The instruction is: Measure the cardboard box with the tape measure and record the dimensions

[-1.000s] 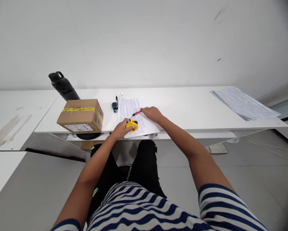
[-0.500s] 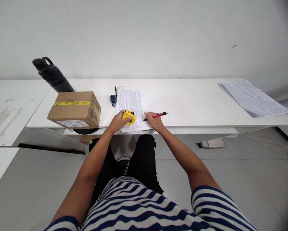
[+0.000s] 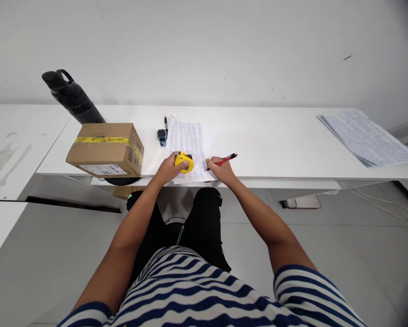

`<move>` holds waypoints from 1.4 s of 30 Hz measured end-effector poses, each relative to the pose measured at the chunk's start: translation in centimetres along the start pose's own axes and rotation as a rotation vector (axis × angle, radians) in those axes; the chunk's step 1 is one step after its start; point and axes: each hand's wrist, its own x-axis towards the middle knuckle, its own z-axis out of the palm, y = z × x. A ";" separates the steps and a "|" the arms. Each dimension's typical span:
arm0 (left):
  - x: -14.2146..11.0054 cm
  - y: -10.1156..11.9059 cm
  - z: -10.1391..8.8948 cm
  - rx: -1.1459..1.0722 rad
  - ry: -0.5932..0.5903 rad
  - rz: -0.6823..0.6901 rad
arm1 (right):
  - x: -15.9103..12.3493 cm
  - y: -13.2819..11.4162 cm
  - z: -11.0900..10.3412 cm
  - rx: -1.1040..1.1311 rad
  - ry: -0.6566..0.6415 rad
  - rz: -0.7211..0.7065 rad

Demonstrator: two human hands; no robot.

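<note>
My left hand (image 3: 168, 169) is closed around a yellow tape measure (image 3: 184, 161), resting on a printed sheet of paper (image 3: 189, 138) at the near edge of the white table (image 3: 265, 136). My right hand (image 3: 221, 170) grips a red pen (image 3: 226, 159) in a writing hold, its tip down on the sheet's lower right part and its tail pointing right. Both hands sit close together on the sheet.
A taped cardboard box (image 3: 106, 149) stands left of the sheet, with a black water bottle (image 3: 71, 96) behind it. A small blue watch (image 3: 161, 135) and a black pen (image 3: 165, 121) lie beside the sheet's top. A stack of papers (image 3: 367, 136) lies far right.
My right hand pulled back from the middle of the sheet to its lower right and turned the red pen so its tail points right. The left hand kept hold of the tape measure.
</note>
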 end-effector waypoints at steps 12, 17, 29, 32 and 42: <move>0.0 0.0 0.0 -0.026 -0.013 -0.006 | -0.2 -0.3 -0.2 -0.015 0.045 0.019; -0.1 0.3 0.1 -0.022 -0.014 -0.030 | -0.1 -0.5 -0.3 -0.010 0.023 0.049; -0.2 0.6 0.1 -0.034 -0.013 -0.030 | -0.5 -0.4 -0.2 -0.021 0.059 0.029; -0.2 0.4 0.1 -0.061 -0.017 -0.021 | -0.4 -0.4 -0.3 -0.013 0.041 0.036; 0.0 0.0 0.1 -0.064 -0.012 -0.003 | -0.7 -0.4 -0.1 0.041 0.155 0.017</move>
